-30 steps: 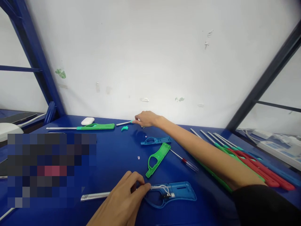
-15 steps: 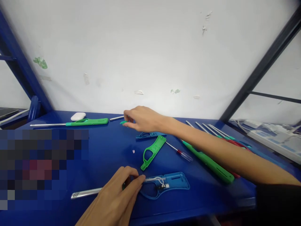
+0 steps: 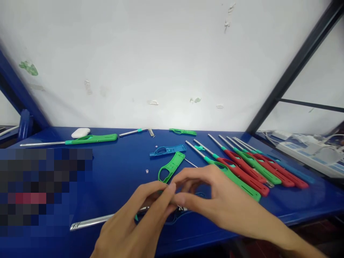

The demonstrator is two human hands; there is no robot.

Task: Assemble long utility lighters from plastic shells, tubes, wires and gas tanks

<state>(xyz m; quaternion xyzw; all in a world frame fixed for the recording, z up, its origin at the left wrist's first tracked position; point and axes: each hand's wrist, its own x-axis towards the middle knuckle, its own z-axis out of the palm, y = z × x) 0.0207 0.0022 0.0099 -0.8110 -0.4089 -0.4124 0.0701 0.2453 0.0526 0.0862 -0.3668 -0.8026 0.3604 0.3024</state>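
My left hand (image 3: 137,220) is closed around a partly assembled stick lighter near the table's front edge. The lighter's metal tube (image 3: 92,223) sticks out to the left, and a blue handle half (image 3: 172,220) with a white wire shows under the fingers. My right hand (image 3: 215,200) meets the left one over this handle, thumb and fingers pinched; what lies between them is hidden. Just behind the hands is a loose green handle half (image 3: 174,165). Beyond it lies another blue handle half (image 3: 177,149).
Several red, green and blue stick lighters (image 3: 247,172) lie at the right. A green lighter (image 3: 99,138) and a white case (image 3: 80,133) are back left. A tube with inner parts (image 3: 134,132), a green handle half (image 3: 185,132) and a teal piece (image 3: 199,147) lie farther back.
My right hand has come back from the table's rear to the front, joining my left hand at the blue handle. The view has shifted slightly to the right.
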